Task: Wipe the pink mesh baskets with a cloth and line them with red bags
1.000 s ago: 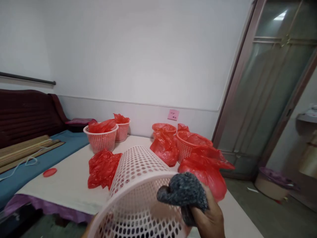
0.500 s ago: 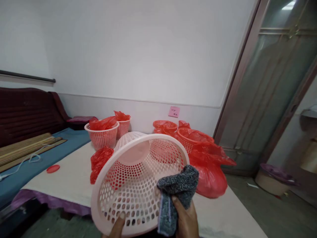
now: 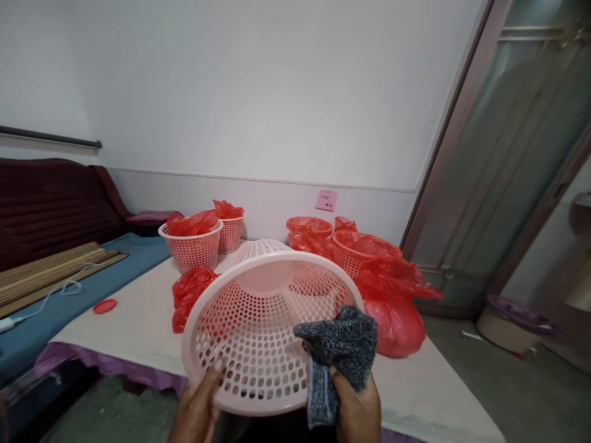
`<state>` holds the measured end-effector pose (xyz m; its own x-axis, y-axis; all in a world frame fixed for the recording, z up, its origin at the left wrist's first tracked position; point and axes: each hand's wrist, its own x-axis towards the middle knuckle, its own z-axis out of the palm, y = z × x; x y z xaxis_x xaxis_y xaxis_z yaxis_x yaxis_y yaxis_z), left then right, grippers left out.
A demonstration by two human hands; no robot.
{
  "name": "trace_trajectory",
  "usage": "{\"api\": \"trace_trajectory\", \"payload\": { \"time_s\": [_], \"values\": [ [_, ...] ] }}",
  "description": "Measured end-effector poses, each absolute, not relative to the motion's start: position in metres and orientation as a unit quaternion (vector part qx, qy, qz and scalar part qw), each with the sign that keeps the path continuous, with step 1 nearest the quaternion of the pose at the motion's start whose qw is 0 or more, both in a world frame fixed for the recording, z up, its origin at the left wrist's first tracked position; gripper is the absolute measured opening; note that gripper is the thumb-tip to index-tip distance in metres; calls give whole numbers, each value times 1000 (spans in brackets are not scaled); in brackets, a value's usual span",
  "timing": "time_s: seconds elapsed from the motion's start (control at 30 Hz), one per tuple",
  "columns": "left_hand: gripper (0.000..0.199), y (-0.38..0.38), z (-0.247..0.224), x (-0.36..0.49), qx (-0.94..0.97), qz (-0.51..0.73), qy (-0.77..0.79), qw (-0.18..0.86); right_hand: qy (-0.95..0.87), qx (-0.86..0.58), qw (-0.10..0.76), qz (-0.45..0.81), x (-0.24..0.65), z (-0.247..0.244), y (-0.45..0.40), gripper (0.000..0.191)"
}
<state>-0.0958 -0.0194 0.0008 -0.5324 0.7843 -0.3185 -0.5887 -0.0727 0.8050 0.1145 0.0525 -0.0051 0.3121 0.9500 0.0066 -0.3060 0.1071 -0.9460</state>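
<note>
A pale pink plastic basket (image 3: 258,344) with a holed wall is tilted with its mouth toward me, above the near edge of the table. My left hand (image 3: 196,403) grips its lower left rim, the thumb inside the wall. A dark grey cloth (image 3: 346,344) is bunched in my right hand (image 3: 357,406), lying against the basket's right rim. Fingers of the right hand are partly hidden by the cloth. Behind the basket, a crumpled red plastic bag (image 3: 189,298) lies to the left and a full, knotted red bag (image 3: 397,326) stands to the right.
Two bag-lined pink baskets (image 3: 194,252) stand at the back left; red-bagged baskets (image 3: 364,249) stand back right. A red lid (image 3: 104,306) lies on the white-covered table (image 3: 124,344). A blue bed (image 3: 92,283) borders it leftward, and a bin (image 3: 508,332) stands on the floor at right.
The basket has turned so its mouth sits more level and faces me. My left hand has come further into view with it. The right hand and cloth have shifted slightly right.
</note>
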Motion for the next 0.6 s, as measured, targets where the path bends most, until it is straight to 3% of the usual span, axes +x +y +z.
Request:
{"api": "trace_trajectory", "payload": {
  "time_s": [0.13, 0.23, 0.3, 0.43, 0.6],
  "values": [
    [39, -14, 15, -89, 88, 743, 494, 442, -353, -478, 674, 440, 111, 6, 56, 67],
    [31, -12, 9, -63, 75, 752, 524, 393, -304, -433, 671, 519, 86, 0, 49, 73],
    [27, -13, 0, -46, 114, 743, 556, 356, -282, -396, 646, 589, 66, -9, 38, 69],
    [21, -15, -10, -30, 225, 699, 615, 287, -258, -429, 618, 606, 34, -22, 15, 61],
    [18, -10, -2, -28, 211, 680, 616, 339, -292, -437, 588, 615, 32, -28, 8, 59]
  ]
}}
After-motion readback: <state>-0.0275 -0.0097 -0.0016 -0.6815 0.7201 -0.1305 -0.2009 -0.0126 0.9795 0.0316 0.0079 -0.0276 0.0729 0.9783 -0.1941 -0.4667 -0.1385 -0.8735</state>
